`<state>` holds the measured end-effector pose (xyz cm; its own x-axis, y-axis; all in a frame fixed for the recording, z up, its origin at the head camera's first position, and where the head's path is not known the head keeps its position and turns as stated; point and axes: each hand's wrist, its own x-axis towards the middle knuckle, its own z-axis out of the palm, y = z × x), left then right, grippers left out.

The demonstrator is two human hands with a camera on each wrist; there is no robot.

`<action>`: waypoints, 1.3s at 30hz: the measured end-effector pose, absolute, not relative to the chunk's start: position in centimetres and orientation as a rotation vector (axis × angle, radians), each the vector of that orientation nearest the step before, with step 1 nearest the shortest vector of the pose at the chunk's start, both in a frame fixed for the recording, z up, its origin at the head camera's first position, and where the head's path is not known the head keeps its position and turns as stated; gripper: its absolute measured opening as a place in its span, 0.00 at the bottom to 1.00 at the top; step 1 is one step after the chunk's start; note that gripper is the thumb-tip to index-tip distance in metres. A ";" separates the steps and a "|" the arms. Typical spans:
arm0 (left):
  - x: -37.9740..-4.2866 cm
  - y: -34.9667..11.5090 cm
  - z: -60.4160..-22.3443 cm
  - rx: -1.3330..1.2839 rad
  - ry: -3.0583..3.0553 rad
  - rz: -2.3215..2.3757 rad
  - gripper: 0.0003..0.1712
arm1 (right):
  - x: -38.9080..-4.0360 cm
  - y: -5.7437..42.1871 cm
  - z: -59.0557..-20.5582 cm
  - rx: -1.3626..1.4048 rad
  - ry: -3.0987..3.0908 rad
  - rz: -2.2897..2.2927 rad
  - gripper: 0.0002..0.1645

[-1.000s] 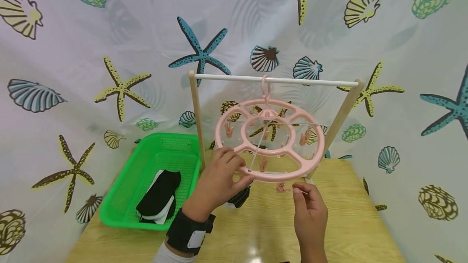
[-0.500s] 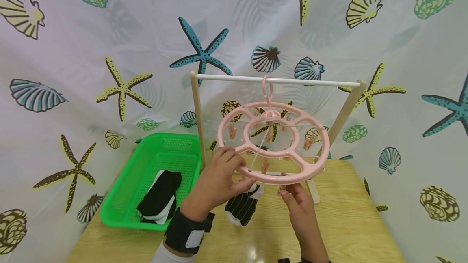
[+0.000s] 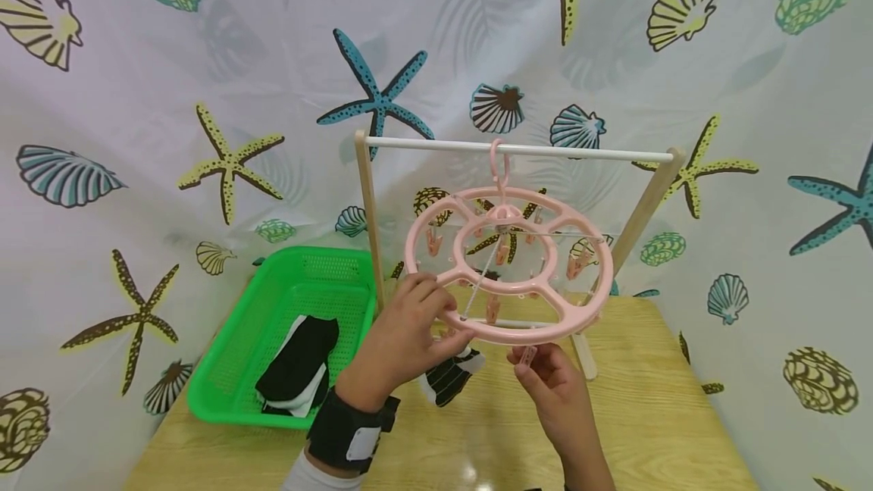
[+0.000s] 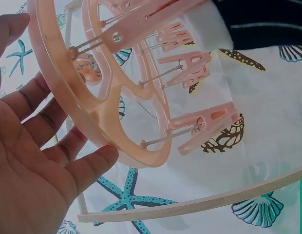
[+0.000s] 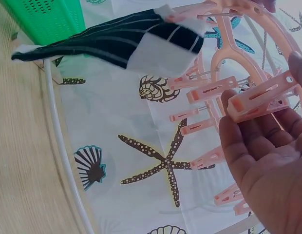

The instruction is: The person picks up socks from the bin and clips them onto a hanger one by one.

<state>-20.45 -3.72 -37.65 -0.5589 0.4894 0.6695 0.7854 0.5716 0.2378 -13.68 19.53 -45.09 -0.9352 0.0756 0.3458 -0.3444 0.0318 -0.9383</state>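
Observation:
My left hand (image 3: 409, 328) grips the near left rim of a pink round drying hanger (image 3: 521, 336), which hooks over a white rod. From the rim near that hand hangs a black sock with white stripes (image 3: 450, 381); a pink clothespin (image 4: 141, 24) clamps its white end in the left wrist view. Under the front rim, my right hand (image 3: 555, 392) holds another clothespin (image 5: 263, 97) between thumb and fingers, its string still tied to the hanger. Nothing sits in that clothespin's mouth. Several other clothespins (image 5: 202, 127) dangle around the ring.
A green basket (image 3: 225, 339) stands on the wooden table (image 3: 648, 415) at left, with folded black and white socks (image 3: 300, 362) inside. The rack's wooden posts (image 3: 644, 211) rise on both sides of the hanger. A patterned curtain (image 3: 273, 59) hangs behind.
My right hand has moved left under the front rim and taken hold of a dangling clothespin. The hanger has shifted slightly right, and the striped sock has swung. My left hand keeps its grip.

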 end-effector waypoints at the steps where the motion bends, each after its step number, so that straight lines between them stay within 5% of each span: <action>1: -20.5 -3.7 -37.7 -1.016 -2.257 -0.714 0.17 | -13.6 19.5 -45.1 0.252 -2.015 1.975 0.16; 16: -20.4 -3.9 -38.3 -0.971 -2.274 -0.727 0.17 | -13.1 18.6 -45.1 0.072 -1.976 1.959 0.09; 31: -20.4 -4.1 -38.7 -0.975 -2.238 -0.809 0.14 | -13.2 18.3 -44.8 -0.019 -1.989 2.011 0.14; 39: -20.5 -4.7 -40.9 -0.697 -2.009 -1.111 0.08 | -13.3 18.3 -44.9 -0.003 -2.013 1.975 0.12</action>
